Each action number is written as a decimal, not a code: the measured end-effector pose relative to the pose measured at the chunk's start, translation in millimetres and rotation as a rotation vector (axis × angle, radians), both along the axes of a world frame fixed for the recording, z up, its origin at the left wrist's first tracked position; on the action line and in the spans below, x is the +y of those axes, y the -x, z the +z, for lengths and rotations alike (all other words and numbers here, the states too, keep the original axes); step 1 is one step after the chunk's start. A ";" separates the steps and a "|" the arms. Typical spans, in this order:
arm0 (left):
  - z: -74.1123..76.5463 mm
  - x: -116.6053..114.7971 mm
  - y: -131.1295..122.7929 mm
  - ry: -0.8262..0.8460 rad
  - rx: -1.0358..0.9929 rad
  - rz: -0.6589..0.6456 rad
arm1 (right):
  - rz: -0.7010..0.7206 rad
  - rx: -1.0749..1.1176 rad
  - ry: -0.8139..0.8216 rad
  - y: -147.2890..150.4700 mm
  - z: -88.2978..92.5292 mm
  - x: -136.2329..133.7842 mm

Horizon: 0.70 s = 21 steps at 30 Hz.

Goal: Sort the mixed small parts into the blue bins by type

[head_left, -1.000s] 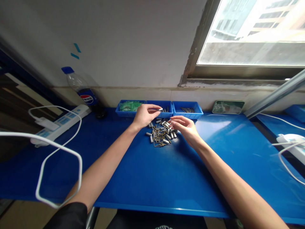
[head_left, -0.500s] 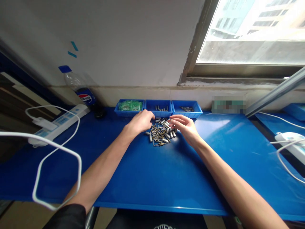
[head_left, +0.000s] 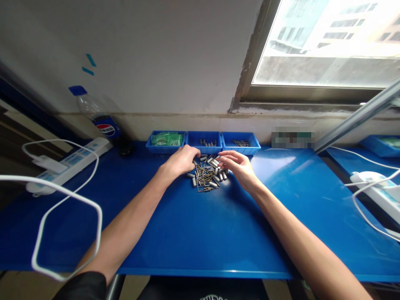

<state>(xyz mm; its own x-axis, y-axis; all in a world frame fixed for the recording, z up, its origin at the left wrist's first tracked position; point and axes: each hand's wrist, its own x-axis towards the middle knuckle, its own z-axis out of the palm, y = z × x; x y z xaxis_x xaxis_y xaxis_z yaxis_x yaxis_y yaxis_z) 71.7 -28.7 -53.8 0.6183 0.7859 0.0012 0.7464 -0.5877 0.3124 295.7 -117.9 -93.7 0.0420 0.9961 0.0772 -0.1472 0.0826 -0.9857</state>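
Observation:
A pile of small metal parts point(head_left: 206, 175) lies on the blue table, mixing thin dark and brass-coloured pins with short silver cylinders point(head_left: 193, 181). At its left edge, my left hand point(head_left: 181, 161) has its fingers curled down and closed; a small metal piece shows by the fingertips, too unclear to name. My right hand point(head_left: 238, 164) reaches over the pile's right side, thumb and fingers drawn together at the silver cylinders. What lies between those fingertips is too small to make out. Behind the hands stand a blue bin with cylinders point(head_left: 189, 139) and a blue bin with pins point(head_left: 258, 141).
Another blue bin point(head_left: 148, 143) holds green packets point(head_left: 167, 138). A cola bottle point(head_left: 104, 125) stands at the back left beside a white power strip point(head_left: 67, 168). A white cable point(head_left: 99, 225) loops over my left forearm. Another power strip point(head_left: 375, 187) lies at right.
The whole view has shifted slightly, so everything sits a little further left. Both hands stay at the pile with nearly the same pose.

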 end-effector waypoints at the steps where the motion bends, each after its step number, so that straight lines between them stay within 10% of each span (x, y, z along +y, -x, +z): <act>1: -0.4 0.2 -0.1 0.002 -0.008 -0.001 | -0.001 0.000 -0.001 0.1 -0.2 0.0; 21: 23.5 -10.9 -10.9 0.177 -0.532 -0.019 | 0.009 -0.077 -0.034 2.2 4.3 -1.9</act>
